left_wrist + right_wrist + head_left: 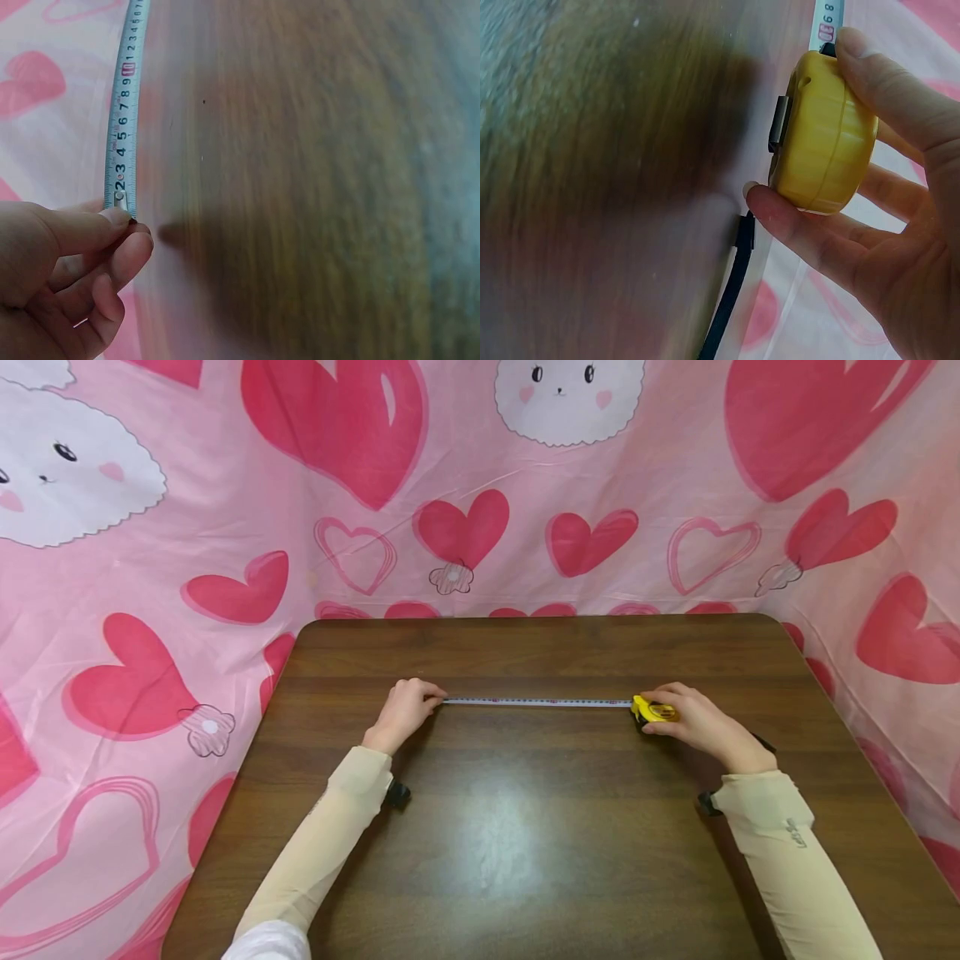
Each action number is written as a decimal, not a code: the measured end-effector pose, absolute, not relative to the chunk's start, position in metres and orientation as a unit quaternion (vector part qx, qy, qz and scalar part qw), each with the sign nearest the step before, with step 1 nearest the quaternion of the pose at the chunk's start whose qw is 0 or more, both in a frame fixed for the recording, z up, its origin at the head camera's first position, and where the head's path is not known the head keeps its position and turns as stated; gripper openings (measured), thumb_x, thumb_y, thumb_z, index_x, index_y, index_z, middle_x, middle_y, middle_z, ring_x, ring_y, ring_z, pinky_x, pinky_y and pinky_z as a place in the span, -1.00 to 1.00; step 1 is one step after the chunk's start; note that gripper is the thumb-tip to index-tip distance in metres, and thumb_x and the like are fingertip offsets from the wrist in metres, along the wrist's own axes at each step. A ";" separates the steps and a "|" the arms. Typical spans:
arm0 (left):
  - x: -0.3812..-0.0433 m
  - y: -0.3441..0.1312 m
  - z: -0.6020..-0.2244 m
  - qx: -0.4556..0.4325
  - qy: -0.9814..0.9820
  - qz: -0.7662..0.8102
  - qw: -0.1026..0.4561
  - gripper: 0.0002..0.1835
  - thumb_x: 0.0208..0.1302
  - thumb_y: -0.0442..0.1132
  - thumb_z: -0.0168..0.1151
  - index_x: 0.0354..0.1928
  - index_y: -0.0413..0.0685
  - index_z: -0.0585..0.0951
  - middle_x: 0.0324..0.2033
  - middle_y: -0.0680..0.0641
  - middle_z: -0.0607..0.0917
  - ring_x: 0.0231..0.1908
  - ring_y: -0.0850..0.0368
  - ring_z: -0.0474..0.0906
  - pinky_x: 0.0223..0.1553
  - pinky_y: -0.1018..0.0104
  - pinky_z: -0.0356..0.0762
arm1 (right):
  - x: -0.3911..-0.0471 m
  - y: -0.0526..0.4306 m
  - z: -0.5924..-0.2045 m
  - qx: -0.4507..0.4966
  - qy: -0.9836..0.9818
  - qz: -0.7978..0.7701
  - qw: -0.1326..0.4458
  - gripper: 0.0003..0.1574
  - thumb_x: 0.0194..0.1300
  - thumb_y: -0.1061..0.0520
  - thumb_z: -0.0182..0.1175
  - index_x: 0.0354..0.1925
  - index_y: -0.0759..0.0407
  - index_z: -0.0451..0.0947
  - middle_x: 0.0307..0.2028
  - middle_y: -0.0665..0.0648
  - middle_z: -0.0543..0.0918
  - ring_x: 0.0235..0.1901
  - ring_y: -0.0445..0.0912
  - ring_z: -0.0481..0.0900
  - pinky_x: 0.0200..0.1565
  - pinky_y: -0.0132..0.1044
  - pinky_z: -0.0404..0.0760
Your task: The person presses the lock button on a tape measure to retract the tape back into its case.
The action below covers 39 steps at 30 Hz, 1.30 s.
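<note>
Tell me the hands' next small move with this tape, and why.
Probably ease the yellow case toward the left hand: the blade stretches between the hands, the left pinching its end, the right hand gripping the case, and a slow return might prevent snapping.

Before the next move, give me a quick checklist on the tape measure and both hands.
1. Left hand pinches the tape blade at its free end: ok.
2. Right hand grips the yellow case between thumb and fingers: ok.
3. Blade drawn out between the hands, looking straight from the head view: ok.
4. Low numbers readable beside the left fingers in the left wrist view: ok.
5. Blade lying flat on the table along its whole length: cannot tell.
6. Blade lock engaged: cannot tell.
</note>
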<state>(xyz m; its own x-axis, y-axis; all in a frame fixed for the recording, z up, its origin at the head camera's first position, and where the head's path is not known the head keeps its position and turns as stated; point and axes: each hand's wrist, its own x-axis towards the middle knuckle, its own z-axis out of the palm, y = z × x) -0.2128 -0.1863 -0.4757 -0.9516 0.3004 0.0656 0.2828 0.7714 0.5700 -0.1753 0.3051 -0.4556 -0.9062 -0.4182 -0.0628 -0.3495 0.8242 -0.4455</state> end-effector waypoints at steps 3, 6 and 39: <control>-0.213 -0.184 -0.475 0.157 0.940 0.303 0.014 -0.81 0.42 -0.35 0.34 -0.02 -0.13 0.82 -0.08 -0.15 0.82 -0.14 -0.01 0.76 -0.12 0.07 0.73 | -0.175 0.303 -0.455 -0.200 0.951 -0.221 0.085 -0.23 0.34 -0.02 0.45 0.34 0.38 0.51 0.20 0.50 0.51 0.16 0.38 0.49 0.23 0.38 0.42; -0.212 -0.181 -0.475 0.158 0.939 0.306 0.015 -0.81 0.41 -0.35 0.34 -0.02 -0.13 0.83 -0.09 -0.14 0.83 -0.15 -0.01 0.76 -0.12 0.06 0.73 | -0.174 0.301 -0.455 -0.200 0.950 -0.224 0.087 -0.22 0.35 -0.03 0.44 0.34 0.38 0.50 0.21 0.50 0.50 0.16 0.39 0.48 0.23 0.40 0.41; -0.214 -0.163 -0.478 0.196 0.929 0.312 -0.015 -0.84 0.41 -0.33 0.36 -0.07 -0.11 0.84 -0.12 -0.11 0.84 -0.05 -0.02 0.76 0.05 0.03 0.67 | -0.177 0.279 -0.462 -0.196 0.950 -0.226 0.084 -0.22 0.36 -0.03 0.43 0.38 0.32 0.49 0.23 0.45 0.50 0.21 0.37 0.43 0.28 0.39 0.36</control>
<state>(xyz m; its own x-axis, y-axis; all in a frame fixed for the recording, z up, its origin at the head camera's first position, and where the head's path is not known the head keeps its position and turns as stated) -0.2140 -0.1630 -0.4779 -0.9229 0.3546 0.1501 0.3732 0.7281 0.5750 -0.1771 0.2788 -0.4619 -0.9092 -0.4104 -0.0703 -0.3347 0.8206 -0.4632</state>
